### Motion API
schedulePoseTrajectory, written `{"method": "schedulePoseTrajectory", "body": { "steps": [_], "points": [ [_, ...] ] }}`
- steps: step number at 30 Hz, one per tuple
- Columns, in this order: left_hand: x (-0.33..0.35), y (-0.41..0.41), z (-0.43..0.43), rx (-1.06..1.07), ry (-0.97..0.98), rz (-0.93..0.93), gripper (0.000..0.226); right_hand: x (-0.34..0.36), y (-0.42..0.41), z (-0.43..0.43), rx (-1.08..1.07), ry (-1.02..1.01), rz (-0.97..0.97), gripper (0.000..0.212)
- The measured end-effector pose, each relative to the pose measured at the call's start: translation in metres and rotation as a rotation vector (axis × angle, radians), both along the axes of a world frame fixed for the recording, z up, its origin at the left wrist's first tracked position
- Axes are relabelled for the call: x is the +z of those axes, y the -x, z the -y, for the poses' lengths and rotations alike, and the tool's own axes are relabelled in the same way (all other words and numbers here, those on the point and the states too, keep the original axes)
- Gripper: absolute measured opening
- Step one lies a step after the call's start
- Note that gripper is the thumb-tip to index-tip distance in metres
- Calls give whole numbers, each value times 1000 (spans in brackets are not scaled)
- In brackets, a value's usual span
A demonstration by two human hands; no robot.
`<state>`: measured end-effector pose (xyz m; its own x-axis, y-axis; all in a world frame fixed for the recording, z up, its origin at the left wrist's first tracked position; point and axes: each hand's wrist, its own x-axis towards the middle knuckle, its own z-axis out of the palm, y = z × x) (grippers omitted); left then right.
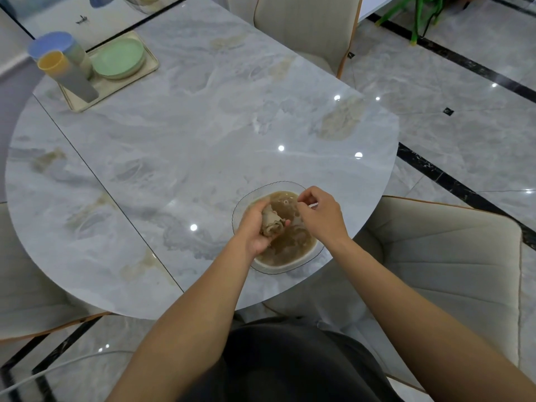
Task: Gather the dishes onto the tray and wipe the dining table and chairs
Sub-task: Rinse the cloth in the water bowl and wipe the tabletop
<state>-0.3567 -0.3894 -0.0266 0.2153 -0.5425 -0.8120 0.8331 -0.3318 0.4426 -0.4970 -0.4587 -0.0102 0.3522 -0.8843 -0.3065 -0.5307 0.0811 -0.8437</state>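
A clear glass bowl of murky brown water stands at the near edge of the marble dining table. Above it my left hand grips a wet, rolled-up beige cloth. My right hand hovers over the bowl's right side with its fingers curled, thumb and fingertips close together; I cannot make out anything held in it. At the table's far left a cream tray carries green plates and two tall cups, one with a blue top and one with a yellow top.
Beige upholstered chairs stand around the table: one at the near right, one at the far side, one at the near left. A green plant sits on the glossy tiled floor at the top right. A white cable runs across the floor at the lower left.
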Motion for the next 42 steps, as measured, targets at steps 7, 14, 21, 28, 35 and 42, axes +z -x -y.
{"method": "schedulePoseTrajectory", "body": {
  "steps": [7, 14, 21, 28, 35, 42],
  "points": [
    [-9, -3, 0, 2, -3, -5, 16, -5, 5, 1, -5, -42, 4, 7],
    [-14, 0, -3, -3, 69, 128, 40, -10, 9, 4, -1, -37, -3, 10],
    [-18, 0, -1, -108, 37, 154, 10, -17, 10, 6, 9, -37, -14, 12],
    [-16, 4, 7, -80, 51, 108, 10, -22, 11, 9, 35, -22, -40, 10],
    [-12, 8, 12, -58, -8, 165, 19, -24, 11, 16, 36, -6, -43, 9],
    [-16, 1, 15, -23, -16, -14, 35, -29, 8, 23, 45, -22, -23, 11]
  ]
}}
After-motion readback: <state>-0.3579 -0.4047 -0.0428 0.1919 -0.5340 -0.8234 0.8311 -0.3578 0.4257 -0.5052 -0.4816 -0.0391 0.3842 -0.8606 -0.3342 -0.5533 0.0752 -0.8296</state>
